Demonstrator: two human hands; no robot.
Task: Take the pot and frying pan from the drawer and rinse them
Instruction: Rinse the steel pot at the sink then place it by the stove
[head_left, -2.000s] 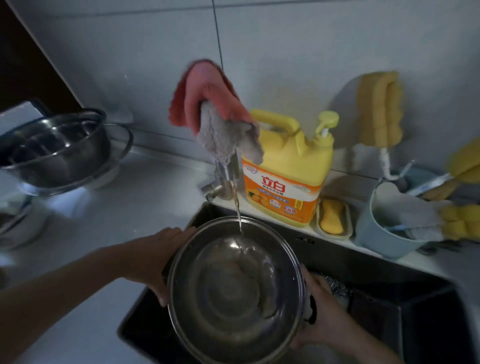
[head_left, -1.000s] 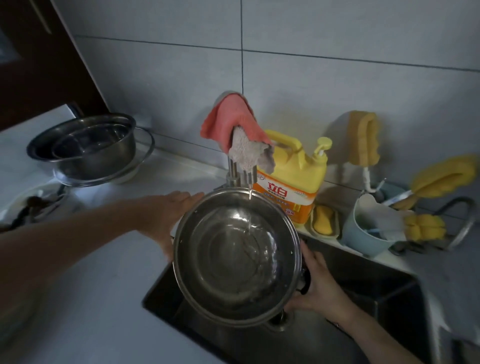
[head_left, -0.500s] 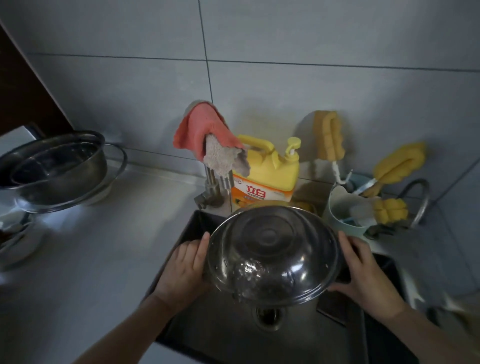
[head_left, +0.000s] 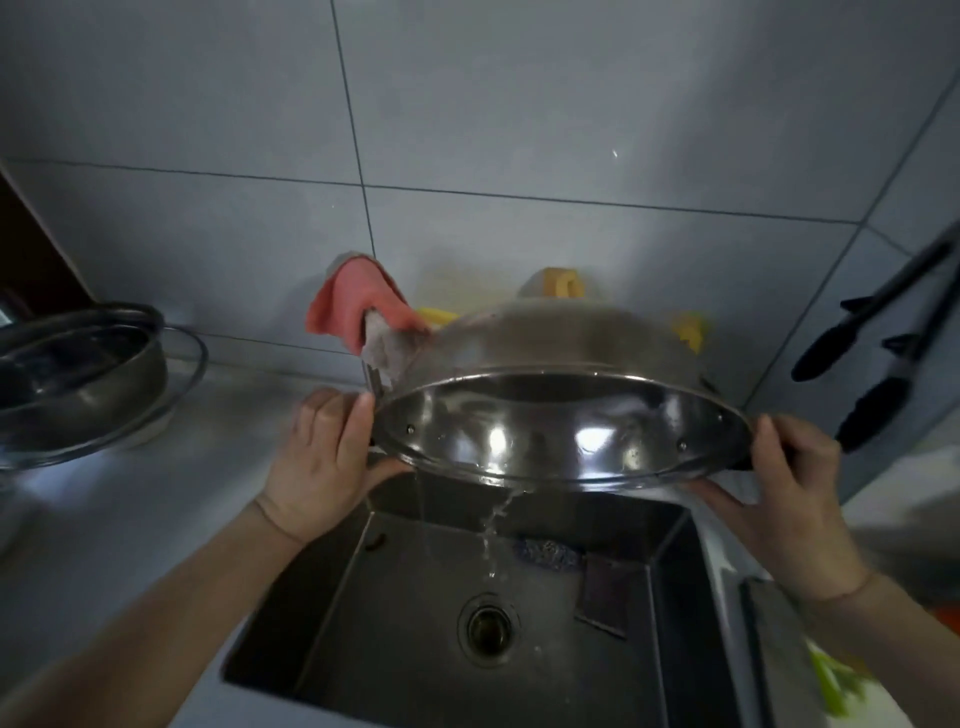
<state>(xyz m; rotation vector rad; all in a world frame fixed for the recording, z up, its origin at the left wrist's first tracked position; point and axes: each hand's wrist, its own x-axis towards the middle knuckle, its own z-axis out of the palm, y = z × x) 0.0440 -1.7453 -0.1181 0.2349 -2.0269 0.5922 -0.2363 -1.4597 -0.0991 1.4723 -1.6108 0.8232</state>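
Pouring out: pot (head_left: 561, 364) is tipped mouth-down at frame centre, above the sink (head_left: 363, 623), w/ thin streams of water (head_left: 493, 525) falling off its lower rim toward the drain (head_left: 488, 629). Left hand (head_left: 327, 457) is closed round the pot's left edge, thumb up by the rim, fingers curled under; the handle itself is hidden by the hand. Right hand (head_left: 779, 488) clamps the right edge the same way, thumb on top, fingers below the rim. Both grips look firm, pot clear of the counter (head_left: 130, 519).

Behind the pot, upper centre: pink cloth (head_left: 358, 301) draped over the tap, a grey cloth (head_left: 387, 348) hanging under it, touching the pot's back edge or just behind it, can't tell which. Yellow bits peek over the pot top, mostly hidden. Left edge of frame: steel bowls (head_left: 78, 364) nested on the counter. Right edge: black tongs (head_left: 883, 343) hanging on the tiled wall. Sink floor has a scourer (head_left: 545, 551) and dark rag (head_left: 602, 592) right of centre. Frying pan isn't identifiable from where I'm looking.
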